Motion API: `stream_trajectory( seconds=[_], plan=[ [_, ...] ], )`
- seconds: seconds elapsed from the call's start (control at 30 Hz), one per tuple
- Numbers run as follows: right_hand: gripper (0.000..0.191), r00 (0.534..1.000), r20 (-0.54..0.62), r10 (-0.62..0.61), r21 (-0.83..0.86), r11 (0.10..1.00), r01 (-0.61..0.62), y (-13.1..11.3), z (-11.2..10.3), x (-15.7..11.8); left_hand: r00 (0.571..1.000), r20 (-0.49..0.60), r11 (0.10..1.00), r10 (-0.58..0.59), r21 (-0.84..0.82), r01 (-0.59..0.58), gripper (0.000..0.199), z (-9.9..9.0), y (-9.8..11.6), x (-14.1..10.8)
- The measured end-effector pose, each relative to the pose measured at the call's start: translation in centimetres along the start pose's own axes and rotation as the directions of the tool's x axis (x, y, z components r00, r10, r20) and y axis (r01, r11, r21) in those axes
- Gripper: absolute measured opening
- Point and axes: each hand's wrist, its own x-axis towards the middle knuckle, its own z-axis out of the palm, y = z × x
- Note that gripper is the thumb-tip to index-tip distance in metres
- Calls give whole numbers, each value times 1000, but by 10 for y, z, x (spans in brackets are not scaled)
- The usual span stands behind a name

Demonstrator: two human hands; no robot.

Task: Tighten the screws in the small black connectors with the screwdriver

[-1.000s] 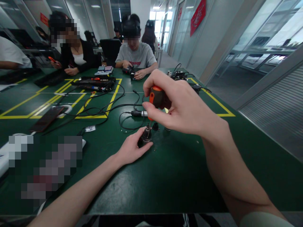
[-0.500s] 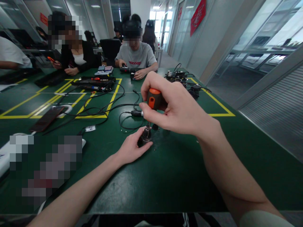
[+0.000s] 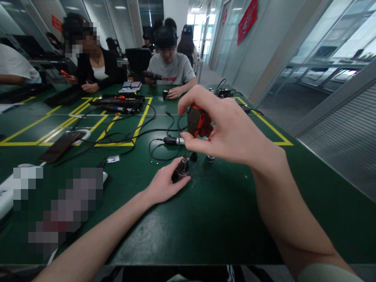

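My left hand (image 3: 166,181) rests on the green table, its thumb and fingers closed around a small dark metal part (image 3: 183,169) that stands upright and narrows to a thin top. Above it, my right hand (image 3: 226,125) grips a screwdriver (image 3: 194,122) by its stubby grey-and-orange handle. The thin shaft points down at the top of the metal part; whether the tip touches is too small to tell. Just beyond lie a small black piece (image 3: 194,157) and a round metal piece (image 3: 209,158), the latter partly behind my right hand.
A black-and-silver cylindrical tool (image 3: 173,141) with a cable lies behind my hands. Several cables and a phone (image 3: 60,147) are to the left, near a pixelated patch. Across the table sit other people; one holds a dark power tool (image 3: 152,75).
My right hand has shifted slightly right and the screwdriver handle has turned in its fingers. My left hand holds its place. The person opposite has raised the power tool.
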Motion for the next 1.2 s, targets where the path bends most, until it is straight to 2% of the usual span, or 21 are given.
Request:
stream_trajectory(
  seconds=[0.17, 0.33, 0.47, 0.6, 0.77, 0.9, 1.0, 1.2],
  plan=[
    [15, 1000, 5, 12, 2, 1000, -12, -6, -5, -3, 1000, -7, 1000, 10, 10, -10, 48, 1, -1, 0],
    [19, 999, -39, 24, -17, 1000, -24, -10, -2, -1, 1000, -5, 1000, 7, 15, -7, 48, 0, 0, 0],
    [6, 998, -46, 31, -7, 999, -31, -11, 0, 0, 1000, -5, 1000, -1, 15, 1, 47, 0, 0, 0],
    [18, 998, -42, 50, -22, 998, -51, -11, 1, -1, 1000, -8, 1000, 1, 19, -1, 48, 0, -1, -1],
    [10, 999, -45, 20, -49, 999, -23, -11, 2, -1, 1000, -15, 1000, 7, 26, -6, 49, 1, -2, 0],
    [18, 999, -46, 17, -58, 998, -20, -13, 3, 0, 1000, -15, 1000, 5, 23, -5, 49, 1, -2, 0],
    [12, 999, -35, 18, -43, 999, -19, -14, 3, 0, 1000, -16, 1000, 6, 20, -5, 48, 1, -1, 0],
    [13, 999, -34, -7, -15, 1000, 6, -12, 0, -2, 1000, -12, 1000, 10, 20, -9, 49, 0, -1, 0]
  ],
)
